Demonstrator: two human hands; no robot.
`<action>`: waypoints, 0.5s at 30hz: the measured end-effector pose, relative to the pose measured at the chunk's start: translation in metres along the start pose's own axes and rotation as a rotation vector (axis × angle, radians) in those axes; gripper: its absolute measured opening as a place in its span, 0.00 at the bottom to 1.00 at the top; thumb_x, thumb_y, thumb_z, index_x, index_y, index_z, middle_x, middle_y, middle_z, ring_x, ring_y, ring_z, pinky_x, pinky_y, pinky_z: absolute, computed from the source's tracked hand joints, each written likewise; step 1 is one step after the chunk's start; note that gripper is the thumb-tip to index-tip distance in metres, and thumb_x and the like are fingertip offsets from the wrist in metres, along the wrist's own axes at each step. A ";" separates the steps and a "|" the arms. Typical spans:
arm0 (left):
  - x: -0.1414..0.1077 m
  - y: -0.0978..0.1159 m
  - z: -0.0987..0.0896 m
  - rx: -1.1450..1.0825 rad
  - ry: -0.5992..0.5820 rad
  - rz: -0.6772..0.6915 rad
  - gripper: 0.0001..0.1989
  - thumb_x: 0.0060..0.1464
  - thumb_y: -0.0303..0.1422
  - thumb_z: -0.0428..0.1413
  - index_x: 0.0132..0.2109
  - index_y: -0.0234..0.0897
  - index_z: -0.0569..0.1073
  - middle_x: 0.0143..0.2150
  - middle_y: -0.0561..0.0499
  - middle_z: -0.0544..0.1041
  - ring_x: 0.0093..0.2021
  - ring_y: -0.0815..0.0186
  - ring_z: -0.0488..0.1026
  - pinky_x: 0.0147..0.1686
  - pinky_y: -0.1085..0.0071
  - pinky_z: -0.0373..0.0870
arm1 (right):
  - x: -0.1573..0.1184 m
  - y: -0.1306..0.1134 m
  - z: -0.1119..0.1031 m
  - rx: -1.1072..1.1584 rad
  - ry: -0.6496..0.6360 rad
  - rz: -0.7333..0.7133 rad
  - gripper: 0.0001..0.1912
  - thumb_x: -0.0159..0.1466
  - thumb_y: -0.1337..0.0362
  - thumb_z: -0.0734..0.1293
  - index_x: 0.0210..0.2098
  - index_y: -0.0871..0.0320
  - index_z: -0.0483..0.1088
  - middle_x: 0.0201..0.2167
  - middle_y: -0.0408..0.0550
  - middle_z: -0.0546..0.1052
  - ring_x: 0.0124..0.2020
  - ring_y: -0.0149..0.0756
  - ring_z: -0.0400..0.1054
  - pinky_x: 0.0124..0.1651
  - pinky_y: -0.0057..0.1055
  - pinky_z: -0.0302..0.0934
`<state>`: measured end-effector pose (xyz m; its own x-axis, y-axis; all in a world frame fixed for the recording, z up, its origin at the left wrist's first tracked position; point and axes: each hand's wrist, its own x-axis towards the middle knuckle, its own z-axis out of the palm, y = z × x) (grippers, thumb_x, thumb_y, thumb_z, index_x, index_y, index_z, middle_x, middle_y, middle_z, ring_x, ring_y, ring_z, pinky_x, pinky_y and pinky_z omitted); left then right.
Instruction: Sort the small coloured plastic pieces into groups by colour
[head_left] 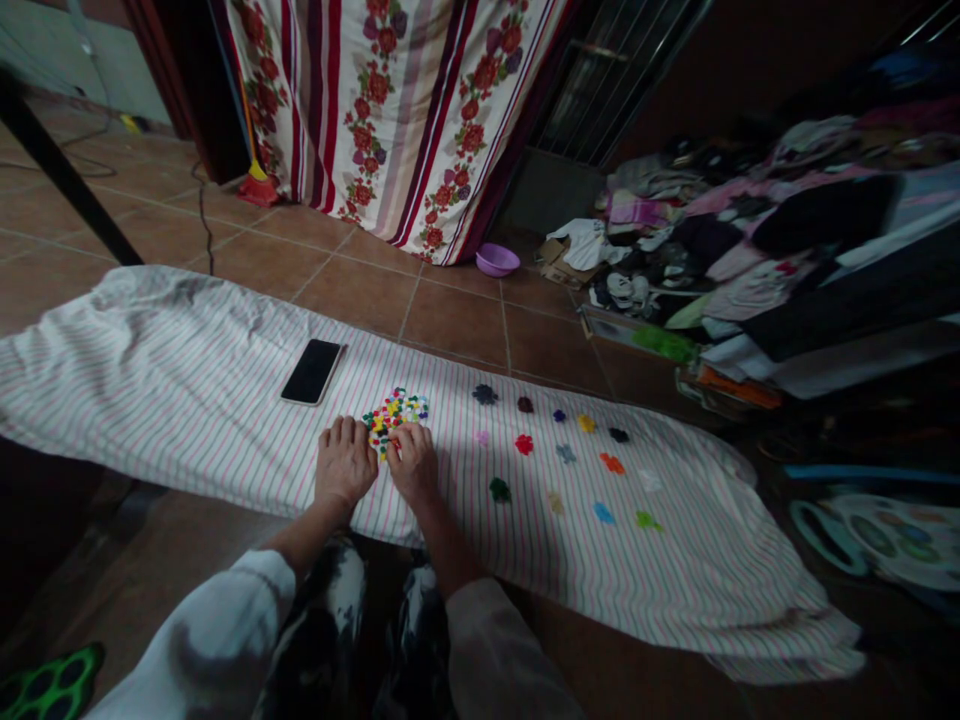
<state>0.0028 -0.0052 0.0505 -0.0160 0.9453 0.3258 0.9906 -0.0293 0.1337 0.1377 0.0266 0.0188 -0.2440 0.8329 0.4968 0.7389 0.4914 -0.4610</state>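
A pile of small multicoloured pieces [396, 408] lies on a striped cloth [210, 400]. At its left edge my left hand [346, 462] rests palm down, its fingers curled. My right hand [412, 460] is at the pile's near right side, with thumb and forefinger close together; what they hold, if anything, is too small to name. Right of the hands lie several small groups sorted by colour, among them a dark grey group [484, 394], a red group [523, 444], a dark green group [499, 489], an orange group [612, 463] and a lime green group [647, 521].
A phone [313, 372] lies on the cloth beyond my left hand. Past the cloth are a purple bowl [497, 260] on the tiled floor, a hanging floral curtain [405, 120] and a heap of clothes [720, 230] at the right. My knees are below the near edge.
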 end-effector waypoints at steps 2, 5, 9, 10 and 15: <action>0.000 0.000 0.000 0.004 0.001 0.000 0.11 0.59 0.32 0.46 0.44 0.34 0.70 0.45 0.39 0.71 0.52 0.52 0.65 0.49 0.57 0.60 | 0.000 0.000 0.000 -0.002 -0.004 -0.005 0.07 0.64 0.70 0.63 0.39 0.57 0.72 0.40 0.50 0.73 0.45 0.39 0.65 0.50 0.37 0.62; 0.000 0.000 0.000 0.011 0.006 0.003 0.11 0.59 0.32 0.46 0.44 0.34 0.70 0.45 0.39 0.71 0.52 0.52 0.66 0.49 0.57 0.59 | 0.000 0.000 0.000 0.001 0.004 -0.013 0.07 0.64 0.70 0.64 0.41 0.57 0.72 0.40 0.50 0.73 0.45 0.40 0.65 0.50 0.37 0.63; 0.000 0.000 0.001 0.016 0.008 0.003 0.11 0.60 0.32 0.45 0.44 0.34 0.70 0.46 0.39 0.71 0.52 0.52 0.66 0.49 0.57 0.59 | 0.000 -0.001 0.000 0.005 0.013 -0.016 0.06 0.64 0.69 0.64 0.39 0.56 0.72 0.40 0.50 0.73 0.44 0.41 0.65 0.49 0.38 0.63; 0.000 0.000 0.002 0.014 0.010 0.001 0.11 0.60 0.32 0.45 0.44 0.34 0.70 0.46 0.39 0.72 0.52 0.52 0.66 0.49 0.57 0.59 | 0.000 -0.001 0.000 0.009 0.013 -0.018 0.06 0.64 0.69 0.64 0.38 0.56 0.72 0.39 0.50 0.73 0.44 0.40 0.65 0.49 0.38 0.63; -0.001 0.000 0.004 0.010 0.020 -0.004 0.11 0.59 0.32 0.46 0.44 0.34 0.70 0.48 0.38 0.72 0.53 0.52 0.65 0.49 0.57 0.60 | 0.001 -0.003 -0.003 0.052 0.029 -0.033 0.06 0.65 0.69 0.62 0.37 0.56 0.71 0.38 0.49 0.74 0.43 0.40 0.66 0.48 0.37 0.63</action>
<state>0.0029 -0.0050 0.0463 -0.0224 0.9388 0.3437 0.9918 -0.0225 0.1261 0.1374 0.0256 0.0227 -0.2491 0.8085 0.5332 0.6969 0.5319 -0.4811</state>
